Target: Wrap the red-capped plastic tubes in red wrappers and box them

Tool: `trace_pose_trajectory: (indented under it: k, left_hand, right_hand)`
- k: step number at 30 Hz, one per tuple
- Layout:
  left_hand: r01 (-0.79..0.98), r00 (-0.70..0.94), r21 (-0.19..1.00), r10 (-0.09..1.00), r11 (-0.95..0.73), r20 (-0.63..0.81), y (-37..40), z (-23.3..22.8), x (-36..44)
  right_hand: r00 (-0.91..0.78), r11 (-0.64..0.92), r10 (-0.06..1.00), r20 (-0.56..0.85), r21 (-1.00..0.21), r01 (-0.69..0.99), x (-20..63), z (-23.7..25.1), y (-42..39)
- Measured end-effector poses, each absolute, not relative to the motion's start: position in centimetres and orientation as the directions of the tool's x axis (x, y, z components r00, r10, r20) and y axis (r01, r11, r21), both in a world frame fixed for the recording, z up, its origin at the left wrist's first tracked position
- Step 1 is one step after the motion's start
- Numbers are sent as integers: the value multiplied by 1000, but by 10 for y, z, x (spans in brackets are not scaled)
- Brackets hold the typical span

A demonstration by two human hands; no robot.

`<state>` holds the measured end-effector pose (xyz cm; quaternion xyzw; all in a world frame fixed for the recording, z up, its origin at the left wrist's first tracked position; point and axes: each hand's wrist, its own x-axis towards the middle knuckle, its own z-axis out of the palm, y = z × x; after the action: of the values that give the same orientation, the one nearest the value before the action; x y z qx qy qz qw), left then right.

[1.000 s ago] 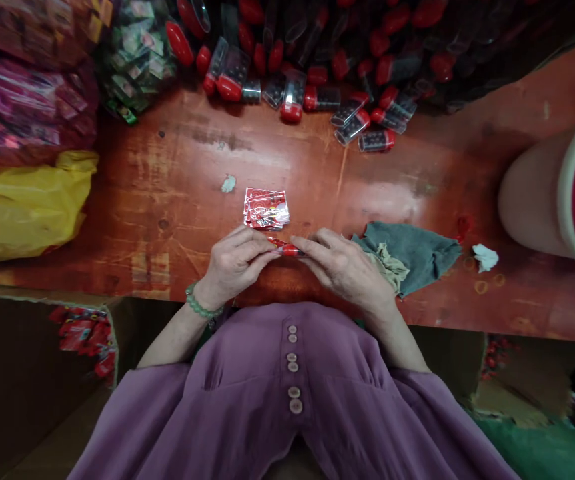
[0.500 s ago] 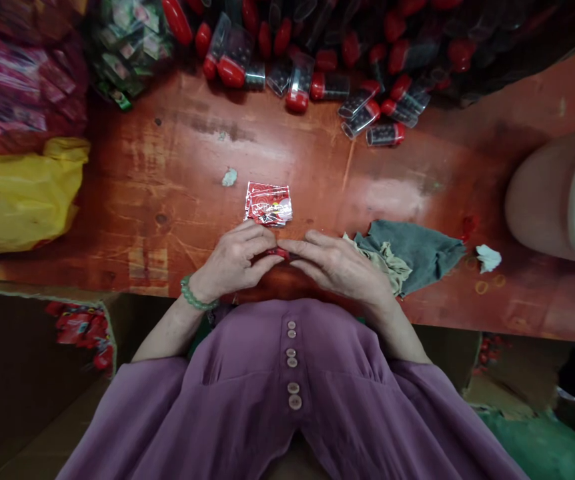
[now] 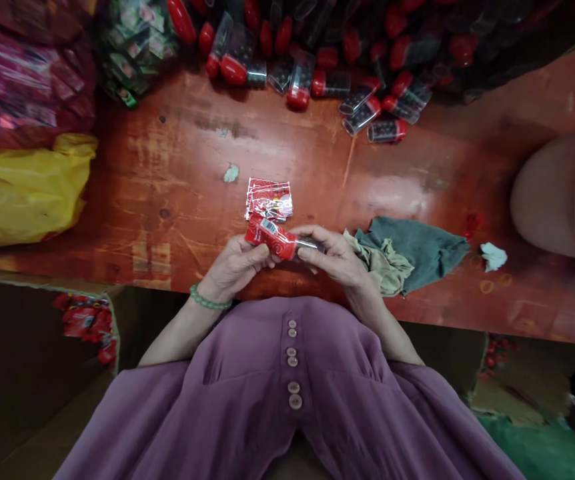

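Observation:
A red printed plastic sleeve (image 3: 278,241) with a white barcode is held between my hands, slanting down to the right. My left hand (image 3: 240,265), wearing a green bead bracelet (image 3: 210,301), pinches the sleeve from below, thumb on top. Out of its right end sticks a clear plastic tube (image 3: 310,245), dark inside. My right hand (image 3: 335,255) grips this tube between thumb and fingers. How far the tube reaches into the sleeve is hidden. Just beyond my hands lies a small stack of flat red printed sleeves (image 3: 270,197) on the wooden table (image 3: 177,167).
Clear tubes with red caps (image 3: 300,80) are heaped at the back. Plastic bags, one yellow (image 3: 22,190), stand at the left. A grey-green cloth (image 3: 415,250) lies right of my hands, near a white bucket (image 3: 550,197). Open cardboard boxes (image 3: 117,327) sit below the table edge.
Both hands have turned and come up, bringing the red sleeve and tube into view; before, the fingers mostly covered them. The flat stack stays in place.

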<state>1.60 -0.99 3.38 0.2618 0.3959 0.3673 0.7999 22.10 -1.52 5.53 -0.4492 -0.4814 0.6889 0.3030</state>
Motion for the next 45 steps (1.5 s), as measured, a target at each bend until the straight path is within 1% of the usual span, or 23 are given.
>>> trace_pose_trajectory:
  k: [2,4,6,9,11,12,16,20,22,24,25,27,31,35,39,40,42,44,45]
  left_hand:
    - [-415,361,681,797,603,-485,-16,35,24]
    - [-443,284,677,808,588,-516,-20,37,30]
    - [-451,229,677,808,582,-542,-21,37,34]
    - [-448,184,681,805,579,-564,-22,33,38]
    - [-445,163,693,812,567,-560,-22,30,41]
    - [-444,157,697,815,563,-558,-22,28,42]
    - [-465,132,690,814,555,-566,-21,25,46]
    - [-484,128,673,806,559,-578,-18,27,43]
    - [-482,96,695,821,533,-563,-17,28,40]
    - [-467,60,730,842,499,-537,-17,27,38]
    - [-454,50,746,850,487,-524,-17,26,38]
    - [-427,43,768,860,476,-509,-17,25,39]
    - [-412,68,771,860,486,-505,-16,23,39]
    - [-520,76,737,883,432,-464,-15,25,36]
    - [-585,41,710,889,392,-457,-14,28,35]
    - [-595,43,700,886,394,-462,-14,28,36]
    - [-612,49,688,887,390,-460,-14,27,37]
    - [-608,65,692,893,389,-446,-13,27,38]
    - [-600,78,695,894,395,-441,-13,27,38]
  right_hand:
    - [-422,-359,844,-330,-933,10,217,53,-16]
    - [-399,-334,858,-323,-941,44,214,53,-18]
    - [-340,-256,897,-282,-959,119,211,51,-20]
    - [-285,-64,947,-146,-959,276,205,47,-24]
    - [-266,27,962,-65,-944,329,201,43,-27]
    - [-246,38,968,-47,-942,333,199,41,-29]
    - [-173,-35,981,-92,-949,312,193,37,-30]
    - [-286,-42,949,-131,-953,299,198,42,-27]
    - [-335,-99,921,-199,-951,292,203,46,-26]
    - [-343,-160,904,-255,-946,283,206,47,-27]
    - [-333,-171,906,-262,-945,278,207,47,-28]
    - [-290,-146,929,-230,-947,286,205,46,-30]
    - [-249,13,965,-78,-938,345,199,41,-32]
    - [-237,40,970,-44,-941,336,196,37,-31]
    - [-240,140,969,57,-928,346,194,35,-31]
    - [-238,142,969,62,-930,340,193,34,-31]
    - [-220,61,976,1,-961,269,190,33,-32]
    - [-218,-95,969,-116,-990,106,187,31,-33]
    - [-230,-170,958,-169,-985,15,185,29,-33]
